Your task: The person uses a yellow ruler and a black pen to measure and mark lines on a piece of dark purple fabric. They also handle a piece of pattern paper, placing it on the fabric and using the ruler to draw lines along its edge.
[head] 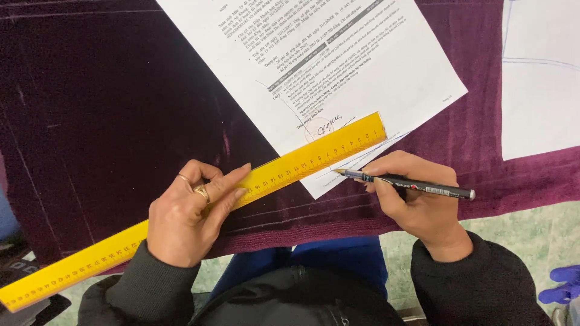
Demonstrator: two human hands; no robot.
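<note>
In the head view, we press our left hand [184, 220] flat, fingers spread, on a long yellow plastic ruler [199, 208] with a printed scale. It lies across a dark purple velvet cloth [109, 108] and over the lower corner of a white printed paper sheet [338, 66]. Our right hand [417, 196] pinches a slim black pen [411, 184] between thumb and forefingers, its tip touching the paper just beside the ruler's lower edge.

As we judge it, the ruling is under way. The ruler is placed and held down, the pen tip is set against its edge, and a thin line already shows on the paper running from the pen towards the paper's right edge. Whether that line belongs to this stroke we cannot tell. The stretch along the ruler left of the tip looks unmarked.

The ruler's long axis runs on a diagonal from the lower left, past the cloth's near edge, up to the right, ending on the paper. The pen lies nearly level, tip pointing left and cap end right. A second white sheet [541, 78] lies at the upper right, well apart.
</note>
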